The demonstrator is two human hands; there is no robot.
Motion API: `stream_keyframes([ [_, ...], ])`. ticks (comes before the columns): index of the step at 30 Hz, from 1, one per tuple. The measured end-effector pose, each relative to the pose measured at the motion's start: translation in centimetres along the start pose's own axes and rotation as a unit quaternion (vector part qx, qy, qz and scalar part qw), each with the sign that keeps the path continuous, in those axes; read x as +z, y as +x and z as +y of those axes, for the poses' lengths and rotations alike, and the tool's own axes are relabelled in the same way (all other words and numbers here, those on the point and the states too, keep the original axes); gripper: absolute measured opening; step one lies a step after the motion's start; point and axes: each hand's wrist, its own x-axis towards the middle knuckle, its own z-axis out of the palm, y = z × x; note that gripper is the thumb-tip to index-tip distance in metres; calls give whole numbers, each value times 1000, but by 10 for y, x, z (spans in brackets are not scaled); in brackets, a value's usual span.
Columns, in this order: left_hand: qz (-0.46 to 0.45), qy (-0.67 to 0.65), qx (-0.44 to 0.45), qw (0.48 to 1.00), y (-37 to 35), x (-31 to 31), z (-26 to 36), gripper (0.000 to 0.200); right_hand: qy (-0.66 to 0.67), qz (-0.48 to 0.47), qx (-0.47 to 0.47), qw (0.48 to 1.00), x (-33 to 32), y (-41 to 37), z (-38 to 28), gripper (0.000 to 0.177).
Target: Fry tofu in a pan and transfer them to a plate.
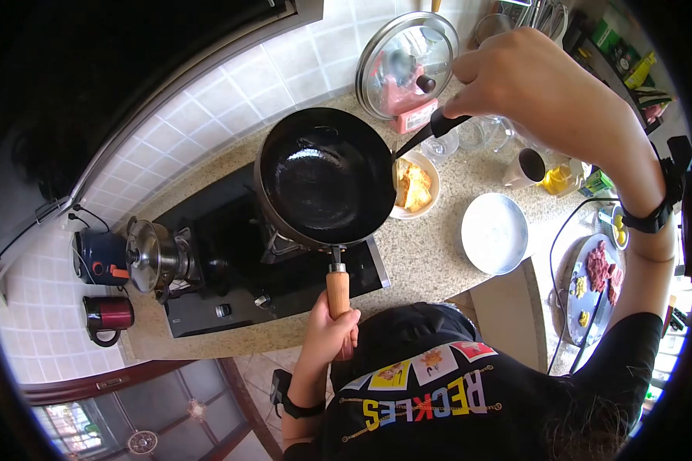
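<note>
My left hand (334, 333) is wrapped round the wooden handle (337, 290) of a black wok (315, 180). The wok sits over the right part of the black stove, its inside dark and shiny, with no food showing in it. In my right hand (507, 81) is a spatula (423, 140) with a dark handle, its end at the wok's right rim. Just beneath that end, a white bowl (435, 201) on the counter holds yellow, egg-like cooked food (414, 189). The wok's edge overlaps the bowl in this view.
A white plate (494, 233) lies right of the bowl. Behind stand a glass lid (407, 65) and a pink kitchen scale (415, 117). A steel pot (150, 256) is at the stove's left. Farther right, a round board (578, 307) bears raw meat (598, 265).
</note>
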Motion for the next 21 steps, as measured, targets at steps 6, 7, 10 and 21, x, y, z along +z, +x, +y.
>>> stream_keyframes([
  [6,-3,-4,-2,1000,-1,2,3,30,-21,22,27,999,11,-19,13,31],
  [7,1,-5,-3,1000,-2,2,3,30,-16,30,41,999,12,-22,14,32],
  [10,1,-24,-5,1000,-2,0,1,30,-17,28,81,996,13,-32,16,34],
  [21,-34,-179,-10,983,-11,-39,-5,30,144,139,200,959,39,-74,19,39],
])
